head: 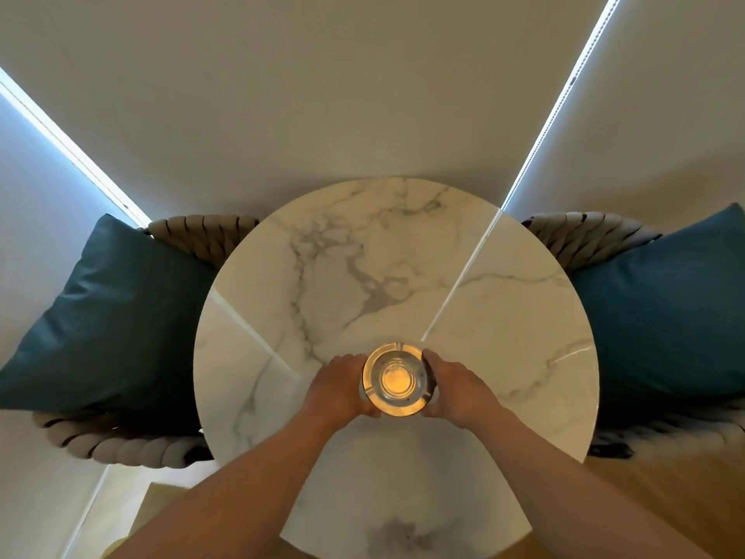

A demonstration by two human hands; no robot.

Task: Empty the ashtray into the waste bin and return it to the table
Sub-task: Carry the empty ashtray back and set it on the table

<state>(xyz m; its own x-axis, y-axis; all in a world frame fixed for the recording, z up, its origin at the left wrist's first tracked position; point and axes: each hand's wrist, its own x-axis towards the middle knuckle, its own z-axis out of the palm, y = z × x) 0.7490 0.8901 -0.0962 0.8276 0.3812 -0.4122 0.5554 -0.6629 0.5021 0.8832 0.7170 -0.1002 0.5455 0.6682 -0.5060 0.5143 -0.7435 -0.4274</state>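
A round clear glass ashtray (396, 380) is over the near middle of a round white marble table (504, 316). Its bowl looks empty, with a warm yellow glow at its centre. My left hand (340, 387) grips the ashtray's left rim and my right hand (457, 385) grips its right rim, thumbs toward me. Whether the ashtray rests on the tabletop or is held just above it I cannot tell. No waste bin is in view.
Two woven rope chairs flank the table, each with a teal cushion: one on the left (109, 316), one on the right (661, 316). A pale wall stands behind. Wooden floor (665, 506) shows at the lower right.
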